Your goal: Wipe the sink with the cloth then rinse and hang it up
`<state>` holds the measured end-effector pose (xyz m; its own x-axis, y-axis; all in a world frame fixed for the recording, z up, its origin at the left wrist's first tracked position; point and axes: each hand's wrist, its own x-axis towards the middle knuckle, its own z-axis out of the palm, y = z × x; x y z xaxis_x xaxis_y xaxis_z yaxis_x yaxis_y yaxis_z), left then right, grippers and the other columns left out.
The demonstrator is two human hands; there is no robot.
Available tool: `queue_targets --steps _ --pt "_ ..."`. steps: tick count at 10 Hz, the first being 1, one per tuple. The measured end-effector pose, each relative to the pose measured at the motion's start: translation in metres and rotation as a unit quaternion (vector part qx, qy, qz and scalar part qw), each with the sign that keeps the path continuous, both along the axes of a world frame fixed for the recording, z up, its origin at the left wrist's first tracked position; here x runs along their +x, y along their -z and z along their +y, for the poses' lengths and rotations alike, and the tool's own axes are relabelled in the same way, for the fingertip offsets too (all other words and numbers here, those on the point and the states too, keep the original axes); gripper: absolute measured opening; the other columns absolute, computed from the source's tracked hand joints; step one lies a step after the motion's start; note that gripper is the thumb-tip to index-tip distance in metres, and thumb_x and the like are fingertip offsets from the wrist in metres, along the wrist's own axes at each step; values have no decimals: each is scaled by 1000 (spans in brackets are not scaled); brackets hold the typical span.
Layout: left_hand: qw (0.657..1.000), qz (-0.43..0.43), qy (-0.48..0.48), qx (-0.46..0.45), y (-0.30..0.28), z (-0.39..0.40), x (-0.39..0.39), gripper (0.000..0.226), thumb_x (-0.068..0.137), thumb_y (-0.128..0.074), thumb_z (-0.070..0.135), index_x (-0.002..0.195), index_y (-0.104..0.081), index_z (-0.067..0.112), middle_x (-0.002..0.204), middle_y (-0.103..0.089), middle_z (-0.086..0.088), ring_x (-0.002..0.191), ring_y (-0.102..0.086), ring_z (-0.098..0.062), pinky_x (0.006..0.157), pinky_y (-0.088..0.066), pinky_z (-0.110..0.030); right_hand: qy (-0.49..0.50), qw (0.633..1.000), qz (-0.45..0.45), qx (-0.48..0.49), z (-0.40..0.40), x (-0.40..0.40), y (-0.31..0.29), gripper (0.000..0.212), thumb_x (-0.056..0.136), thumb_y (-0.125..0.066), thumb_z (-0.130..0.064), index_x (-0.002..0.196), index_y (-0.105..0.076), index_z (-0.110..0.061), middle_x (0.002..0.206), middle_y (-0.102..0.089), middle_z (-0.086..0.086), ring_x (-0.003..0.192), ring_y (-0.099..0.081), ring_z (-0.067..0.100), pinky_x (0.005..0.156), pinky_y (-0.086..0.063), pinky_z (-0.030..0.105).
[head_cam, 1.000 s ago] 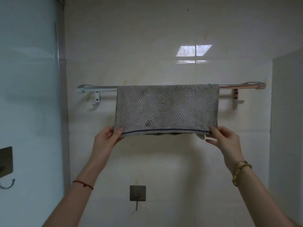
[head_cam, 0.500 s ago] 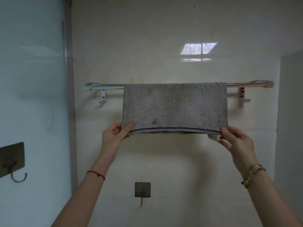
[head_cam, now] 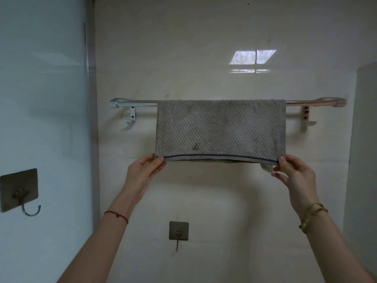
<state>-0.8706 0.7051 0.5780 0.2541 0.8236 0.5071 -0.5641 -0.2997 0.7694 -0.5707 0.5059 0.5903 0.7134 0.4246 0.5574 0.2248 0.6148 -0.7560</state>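
Cloth (head_cam: 220,128) hangs folded over the towel rail (head_cam: 134,103) above my hands | my left hand (head_cam: 142,172) pinches its lower left corner | my right hand (head_cam: 295,176) pinches its lower right corner | wall hook (head_cam: 178,231) sits below, between my forearms

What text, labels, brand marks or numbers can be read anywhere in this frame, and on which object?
None can be read.
Grey waffle-weave cloth: only a dark blue stripe and a small dark mark, no letters.
Silver metal towel rail: no markings.
Two square adhesive wall hooks: plain.
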Motion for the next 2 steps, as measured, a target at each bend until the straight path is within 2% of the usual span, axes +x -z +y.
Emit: queue_targets --steps 1,2 --pt "999 47 -14 15 -3 -2 -6 33 85 -71 6 118 -63 6 105 -73 -12 89 -72 -17 83 -58 -22 0 1000 -1 -1 -3 1 -2 22 91 -60 -10 112 -60 -2 84 -64 6 72 -61 14 73 -58 26" --pt "972 159 -155 79 -4 0 -30 63 71 -86 25 127 -57 19 120 -66 -12 103 -68 -18 87 -55 -24 127 990 -50 -20 -19 4 -8 31 87 -68 -20 116 -58 -14 97 -65 -1 91 -60 14 84 -52 29"
